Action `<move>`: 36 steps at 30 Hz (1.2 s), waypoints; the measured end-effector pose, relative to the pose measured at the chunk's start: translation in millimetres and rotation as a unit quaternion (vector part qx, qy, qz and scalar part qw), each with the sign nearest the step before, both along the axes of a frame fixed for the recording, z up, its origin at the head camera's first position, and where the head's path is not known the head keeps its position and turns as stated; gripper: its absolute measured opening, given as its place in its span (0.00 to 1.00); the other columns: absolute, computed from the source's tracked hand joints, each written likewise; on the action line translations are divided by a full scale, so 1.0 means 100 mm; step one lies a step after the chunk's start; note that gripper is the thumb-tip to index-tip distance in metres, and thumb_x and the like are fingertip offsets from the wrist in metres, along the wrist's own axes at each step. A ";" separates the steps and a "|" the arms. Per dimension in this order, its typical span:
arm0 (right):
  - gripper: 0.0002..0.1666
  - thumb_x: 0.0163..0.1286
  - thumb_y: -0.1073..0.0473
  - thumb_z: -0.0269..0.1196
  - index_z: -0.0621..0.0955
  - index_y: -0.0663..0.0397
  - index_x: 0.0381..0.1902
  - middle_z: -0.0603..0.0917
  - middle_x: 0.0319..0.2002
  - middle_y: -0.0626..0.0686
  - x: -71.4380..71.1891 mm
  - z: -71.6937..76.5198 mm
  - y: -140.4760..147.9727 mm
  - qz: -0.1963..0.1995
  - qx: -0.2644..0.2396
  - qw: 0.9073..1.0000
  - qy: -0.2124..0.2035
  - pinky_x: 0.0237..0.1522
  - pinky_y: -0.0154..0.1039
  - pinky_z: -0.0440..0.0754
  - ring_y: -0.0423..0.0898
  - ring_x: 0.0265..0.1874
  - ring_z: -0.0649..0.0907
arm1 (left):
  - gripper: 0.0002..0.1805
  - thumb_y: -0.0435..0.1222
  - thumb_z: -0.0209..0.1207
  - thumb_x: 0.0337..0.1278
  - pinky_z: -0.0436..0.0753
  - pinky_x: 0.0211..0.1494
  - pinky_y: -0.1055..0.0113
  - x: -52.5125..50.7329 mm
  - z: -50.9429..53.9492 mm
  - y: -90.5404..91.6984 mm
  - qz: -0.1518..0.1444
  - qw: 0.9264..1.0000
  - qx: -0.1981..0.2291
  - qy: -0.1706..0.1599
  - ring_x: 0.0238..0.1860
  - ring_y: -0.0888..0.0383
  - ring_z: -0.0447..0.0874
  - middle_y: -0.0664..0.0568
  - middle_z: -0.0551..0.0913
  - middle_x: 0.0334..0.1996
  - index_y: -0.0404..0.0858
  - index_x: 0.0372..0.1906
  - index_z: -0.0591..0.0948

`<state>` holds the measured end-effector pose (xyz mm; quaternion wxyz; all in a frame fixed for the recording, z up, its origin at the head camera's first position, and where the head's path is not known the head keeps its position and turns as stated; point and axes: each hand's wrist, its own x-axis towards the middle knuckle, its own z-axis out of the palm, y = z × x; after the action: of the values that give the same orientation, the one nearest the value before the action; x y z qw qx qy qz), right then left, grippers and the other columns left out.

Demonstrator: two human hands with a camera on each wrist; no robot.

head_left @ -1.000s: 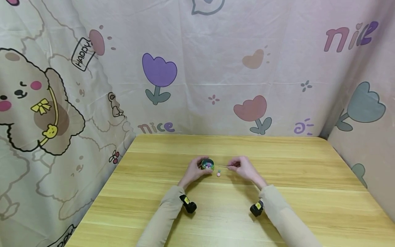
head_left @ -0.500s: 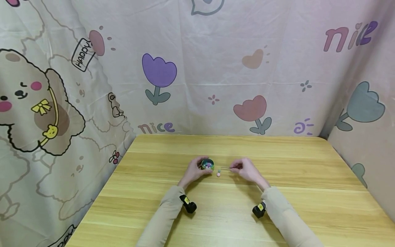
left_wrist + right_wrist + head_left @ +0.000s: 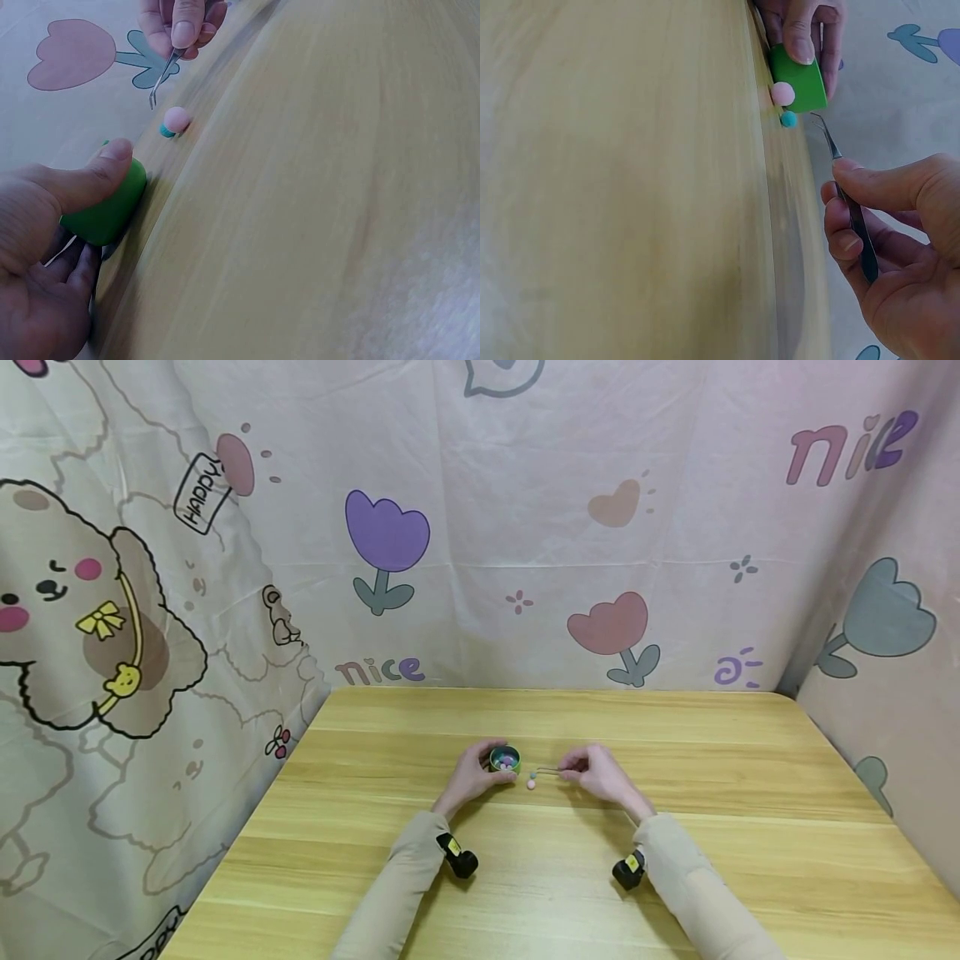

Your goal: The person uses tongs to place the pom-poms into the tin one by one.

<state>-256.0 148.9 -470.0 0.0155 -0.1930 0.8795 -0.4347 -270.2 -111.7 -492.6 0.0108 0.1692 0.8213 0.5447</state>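
My left hand (image 3: 474, 773) holds a small round green tin (image 3: 112, 206) on the table, fingers and thumb curled about its sides. Inside the tin, several pink, purple and bluish pieces show in the head view. My right hand (image 3: 597, 772) pinches a pair of bent-tip metal tweezers (image 3: 855, 217) between thumb and fingers. Their tips point left toward the tin, with nothing seen between them. Two small balls lie on the table between the hands: a pink ball (image 3: 783, 94) and a smaller teal ball (image 3: 788, 119) beside it.
The wooden table (image 3: 480, 893) ends at a patterned cloth (image 3: 495, 527) hanging behind it. Another cloth panel (image 3: 112, 777) hangs along the left side. Each sleeve carries a black wrist camera (image 3: 459, 858).
My right hand has shifted slightly right with the tweezers, so their tips are farther from the tin. The left hand and the tin have stayed in place.
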 end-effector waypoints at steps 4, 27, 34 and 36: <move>0.03 0.63 0.69 0.68 0.87 0.63 0.35 0.88 0.30 0.56 -0.01 0.00 -0.01 0.002 -0.003 1.000 0.003 0.29 0.26 0.78 0.40 0.27 0.79 | 0.35 0.29 0.73 0.50 0.76 0.72 0.45 0.00 0.00 0.00 0.000 1.000 0.001 -0.001 0.63 0.37 0.79 0.33 0.79 0.61 0.28 0.65 0.74; 0.03 0.62 0.70 0.68 0.87 0.64 0.34 0.88 0.29 0.56 -0.02 0.01 -0.07 0.009 0.011 1.000 -0.004 0.28 0.26 0.77 0.37 0.26 0.78 | 0.35 0.26 0.73 0.49 0.75 0.71 0.43 0.00 -0.01 0.01 0.001 1.000 0.021 -0.004 0.63 0.35 0.79 0.31 0.79 0.61 0.27 0.65 0.74; 0.02 0.62 0.69 0.68 0.87 0.63 0.33 0.87 0.28 0.54 -0.01 0.01 -0.09 0.000 0.018 1.000 -0.019 0.29 0.27 0.77 0.38 0.26 0.78 | 0.34 0.29 0.73 0.50 0.76 0.72 0.46 -0.01 0.00 0.00 0.000 1.000 0.008 -0.003 0.63 0.38 0.79 0.34 0.80 0.61 0.28 0.64 0.75; 0.02 0.62 0.69 0.68 0.87 0.63 0.33 0.87 0.28 0.53 -0.01 0.01 -0.10 -0.002 0.019 1.000 -0.025 0.29 0.27 0.77 0.39 0.26 0.78 | 0.34 0.29 0.73 0.50 0.76 0.72 0.46 -0.01 0.00 0.01 -0.002 1.000 0.009 -0.004 0.63 0.37 0.79 0.33 0.80 0.61 0.28 0.64 0.75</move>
<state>-257.0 139.4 -469.0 0.0403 -0.1797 0.8874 -0.4226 -271.0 -111.2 -492.5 0.0132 0.1690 0.8158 0.5530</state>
